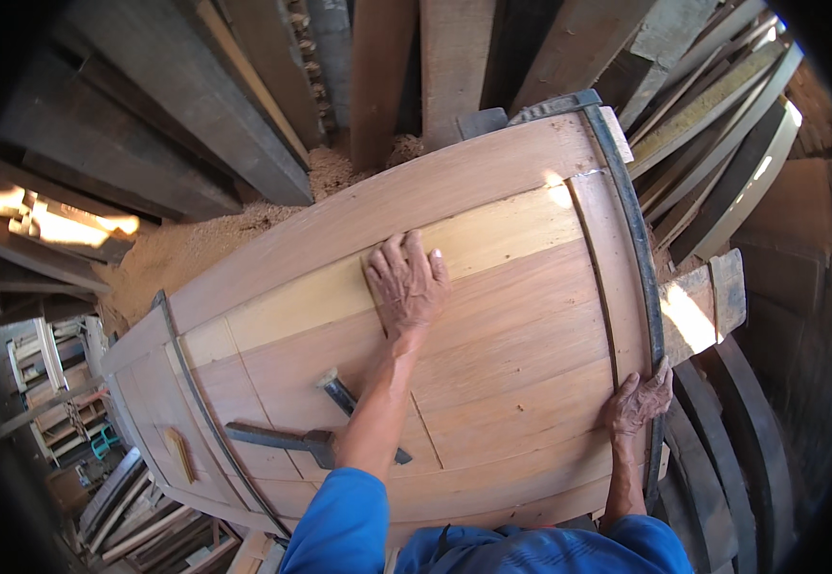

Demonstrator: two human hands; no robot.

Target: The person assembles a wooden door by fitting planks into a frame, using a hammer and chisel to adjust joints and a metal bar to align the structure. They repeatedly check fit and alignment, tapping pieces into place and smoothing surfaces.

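Observation:
A large panel of joined reddish wooden boards (521, 316) lies under my hands, with a pale yellow strip (502, 230) running along its far part. My left hand (408, 287) rests on that strip, fingers laid on the wood and holding nothing. At the right end, my right hand (641, 402) is closed around the panel's edge and the dark clamp bar (638, 258) there. Beside my left forearm lie a dark hammer-like tool (277, 437) and a dark tool with a light end (341, 393); the forearm partly hides both.
A second dark bar (207, 411) crosses the panel's left part, near a small brown wooden piece (179, 453). Thick timbers (181, 96) stand beyond, with sawdust (181, 251) below. Curved dark boards (751, 421) and a short plank (708, 304) are at the right.

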